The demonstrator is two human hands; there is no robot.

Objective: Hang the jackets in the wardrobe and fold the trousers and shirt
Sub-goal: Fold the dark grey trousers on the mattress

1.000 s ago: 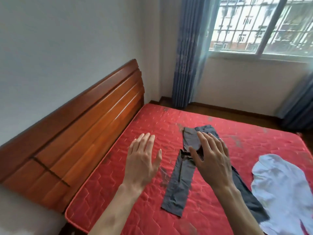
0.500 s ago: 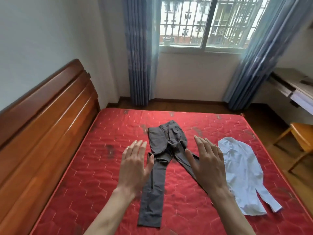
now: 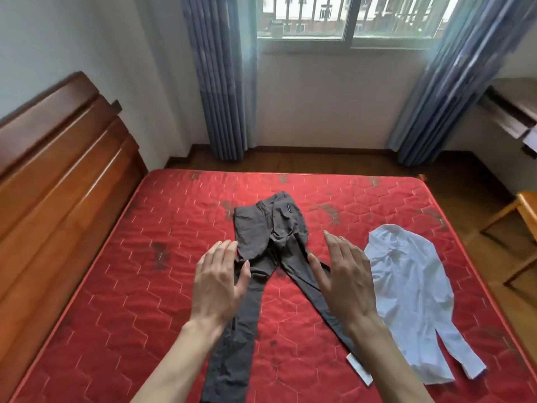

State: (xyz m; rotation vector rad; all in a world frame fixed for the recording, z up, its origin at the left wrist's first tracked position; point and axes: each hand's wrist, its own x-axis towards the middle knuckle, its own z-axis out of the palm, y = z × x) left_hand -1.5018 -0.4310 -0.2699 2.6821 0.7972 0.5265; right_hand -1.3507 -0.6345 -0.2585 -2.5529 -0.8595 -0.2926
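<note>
You have folded nothing yet: the trousers [image 3: 270,242] and shirt [image 3: 412,289] lie unfolded on the bed [image 3: 116,286], your left hand [image 3: 218,282] and right hand [image 3: 345,276] spread above them, each grip holding nothing.

both bare forearms come up from the lower edge of the view and reach forward, side by side but apart. the left hand [image 3: 219,282] is open, palm down, its fingers straight and close together, the thumb spread to the inner side. the right hand [image 3: 345,274] is open too, turned a little on its edge so the thumb side faces inward, fingers straight and pointing forward. neither hand grips anything.
</note>
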